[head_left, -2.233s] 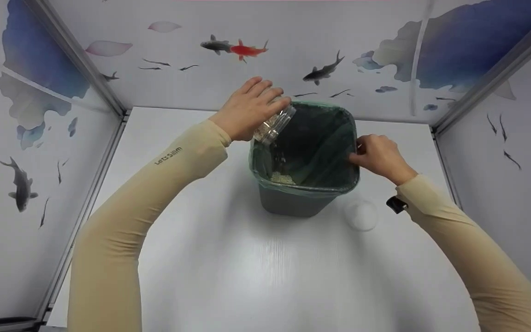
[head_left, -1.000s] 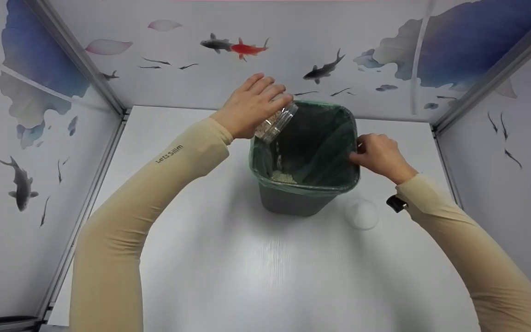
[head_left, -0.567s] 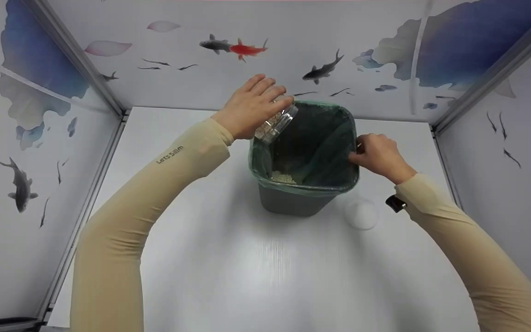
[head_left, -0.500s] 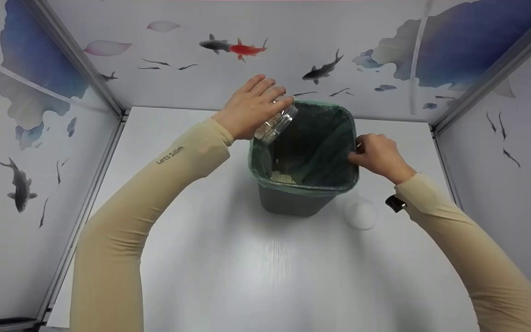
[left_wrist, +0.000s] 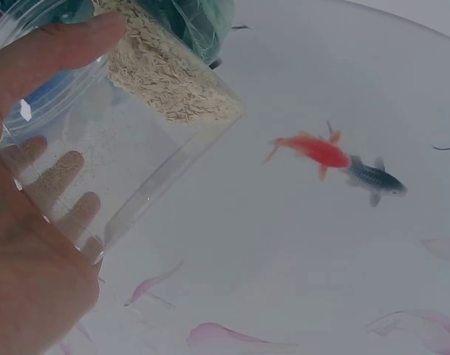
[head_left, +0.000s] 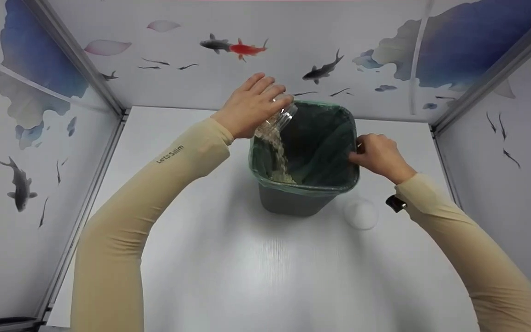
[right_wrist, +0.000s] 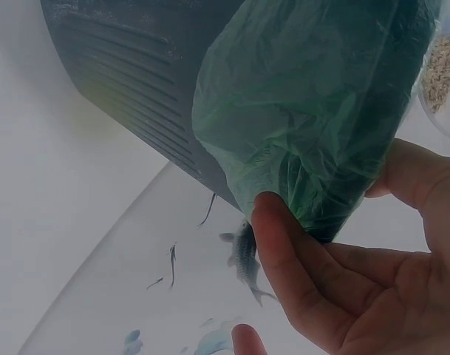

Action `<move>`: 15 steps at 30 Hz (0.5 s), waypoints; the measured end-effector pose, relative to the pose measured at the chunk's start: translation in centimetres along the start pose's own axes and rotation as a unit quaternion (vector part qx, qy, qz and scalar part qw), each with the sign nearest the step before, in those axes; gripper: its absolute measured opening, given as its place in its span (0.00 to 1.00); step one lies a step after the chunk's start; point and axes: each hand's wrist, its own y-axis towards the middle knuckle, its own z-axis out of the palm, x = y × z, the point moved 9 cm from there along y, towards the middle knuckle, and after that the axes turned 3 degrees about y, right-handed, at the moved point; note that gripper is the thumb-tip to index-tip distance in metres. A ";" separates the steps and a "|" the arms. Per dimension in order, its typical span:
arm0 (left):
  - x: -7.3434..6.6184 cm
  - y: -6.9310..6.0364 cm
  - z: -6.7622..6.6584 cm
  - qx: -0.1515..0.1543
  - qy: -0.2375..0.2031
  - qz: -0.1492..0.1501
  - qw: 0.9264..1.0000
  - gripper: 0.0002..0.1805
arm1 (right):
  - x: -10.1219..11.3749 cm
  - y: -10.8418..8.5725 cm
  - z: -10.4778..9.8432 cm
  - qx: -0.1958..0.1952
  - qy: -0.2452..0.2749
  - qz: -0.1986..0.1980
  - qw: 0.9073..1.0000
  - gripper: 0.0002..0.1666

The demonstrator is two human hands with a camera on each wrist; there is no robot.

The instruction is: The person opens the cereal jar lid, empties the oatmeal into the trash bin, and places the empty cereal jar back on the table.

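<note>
Clear, straight-sided jar (left_wrist: 128, 140), tilted over the grey bin (head_left: 291, 205) at its 10 o'clock rim; left hand (head_left: 250, 108) holds it, fingers curled round. Pale tan flakes (left_wrist: 162, 74) stream down inside. Right hand (head_left: 380, 154), at 3 o'clock, pinches the translucent green liner (right_wrist: 291, 111).

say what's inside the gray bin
Pale flakes pour from the tilted jar onto a heap in the green liner, which hides the inner walls and floor of the bin.

A clear jar (left_wrist: 136, 166) (tilted) spills pale flakes (head_left: 278, 150) into a green-lined bin (head_left: 293, 204).
</note>
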 end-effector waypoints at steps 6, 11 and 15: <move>-0.1 0.0 -0.2 -0.007 0.007 0.003 1.000 0.46 | 0.0 0.0 -0.1 -0.003 -0.003 0.002 1.000 0.14; -0.3 0.0 0.0 0.008 0.012 0.003 1.000 0.48 | 0.1 0.0 -0.1 -0.001 -0.005 0.002 1.000 0.14; -0.2 0.0 0.0 0.017 0.013 -0.002 1.000 0.48 | 0.1 0.0 -0.1 0.000 -0.003 0.005 1.000 0.14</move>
